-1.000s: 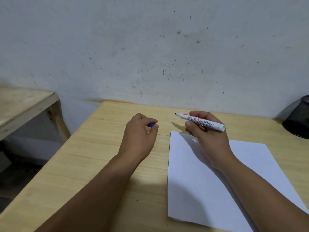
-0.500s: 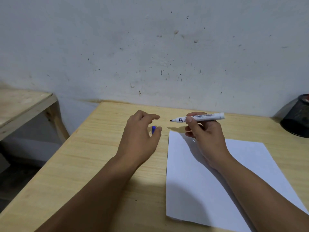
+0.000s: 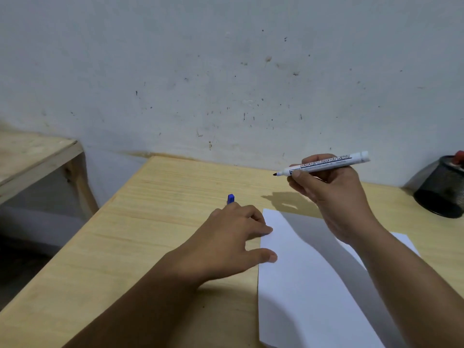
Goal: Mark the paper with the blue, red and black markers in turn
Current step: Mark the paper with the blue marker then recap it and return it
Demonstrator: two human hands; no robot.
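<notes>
Head view looks down on a pale wooden worktop (image 3: 155, 222) pushed against a scuffed white wall (image 3: 226, 71). The right hand (image 3: 334, 197) is raised above the far end of the paper (image 3: 301, 285), its fingers (image 3: 300, 182) curled round an uncapped marker (image 3: 324, 164) with a white barrel; thumb and forefinger pinch it near the writing end. The marker lies almost level, its dark tip pointing away from those fingers toward the left, clear of the sheet, and its blunt end sticks out past the knuckles on the other side. Which colour it writes I cannot tell for certain, though the tip looks dark. The left hand (image 3: 233, 239) lies low on the worktop with its fingers loosely spread and holding nothing; the forefinger and thumb tips rest on the near-left edge of the paper. Just beyond the knuckles of that hand a small blue cap (image 3: 231, 198) shows, standing on the wood, its lower part hidden behind the hand. The paper is white, lying flat, and no marks show on the part I can see; the right forearm and its shadow cross it. Far off to the right of the marker-holding fingers, by the wall, sits a black mesh pot (image 3: 442, 192) with something red at its rim. A second wooden bench (image 3: 32, 156) stands off to the left.
</notes>
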